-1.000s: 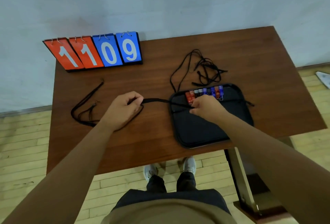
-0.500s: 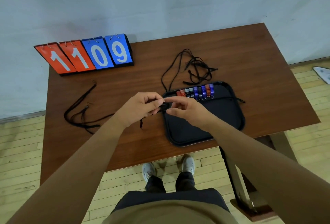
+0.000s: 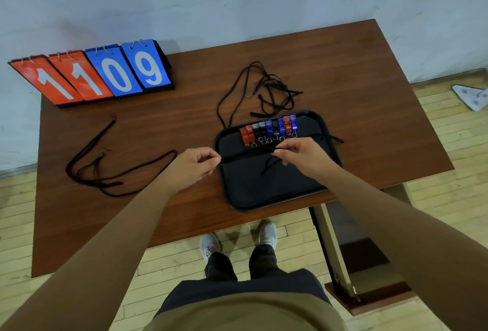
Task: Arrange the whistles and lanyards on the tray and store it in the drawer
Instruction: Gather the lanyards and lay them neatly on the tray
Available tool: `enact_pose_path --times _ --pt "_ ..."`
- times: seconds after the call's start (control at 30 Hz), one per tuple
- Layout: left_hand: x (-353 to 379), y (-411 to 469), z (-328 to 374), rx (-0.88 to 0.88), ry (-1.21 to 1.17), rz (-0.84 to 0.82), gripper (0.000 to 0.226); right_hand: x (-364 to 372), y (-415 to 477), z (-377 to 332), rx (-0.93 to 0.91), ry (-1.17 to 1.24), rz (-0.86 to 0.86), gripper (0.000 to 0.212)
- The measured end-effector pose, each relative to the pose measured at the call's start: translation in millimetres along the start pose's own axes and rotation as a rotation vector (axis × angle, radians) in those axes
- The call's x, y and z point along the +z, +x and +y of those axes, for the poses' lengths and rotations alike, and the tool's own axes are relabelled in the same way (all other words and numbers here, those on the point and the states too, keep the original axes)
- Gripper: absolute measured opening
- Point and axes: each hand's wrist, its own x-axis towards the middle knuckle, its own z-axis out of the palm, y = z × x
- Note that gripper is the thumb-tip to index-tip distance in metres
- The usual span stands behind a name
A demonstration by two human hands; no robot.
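We hold one black lanyard (image 3: 248, 152) stretched between both hands, just above the near side of the whistle row. Our left hand (image 3: 191, 168) sits at the left rim of the black tray (image 3: 266, 205), its thumb and forefinger pressed together on the folded end of the cord. Our right hand (image 3: 303, 156) hovers over the middle of the tray, its grip likewise pinching the cord, and a loose tail (image 3: 269, 165) hangs from it toward the tray floor.

The relation that matters is the cord's long axis: it runs left to right, parallel to the row of whistles (image 3: 269, 130) lined up along the far edge of the tray and just near of their rings. We judge that laying it down calls only for both hands to drop straight onto the bare tray floor, which lies directly beneath and toward us.

More work waits. A tangle of lanyards (image 3: 266, 93) lies on the desk (image 3: 369, 98) just beyond the tray's far rim, nearer our right hand. Another loose bunch (image 3: 105, 169) lies well to the left, nearer our left hand. A flip scoreboard (image 3: 97, 77) stands at the far left corner. No drawer shows in this view.
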Motion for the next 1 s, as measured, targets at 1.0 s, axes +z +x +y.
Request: enact_pose_path --times 1.0 --pt "76 74 -36 -0.21 0.269 0.412 0.006 -100 61 121 -0.036 -0.635 0.077 0.004"
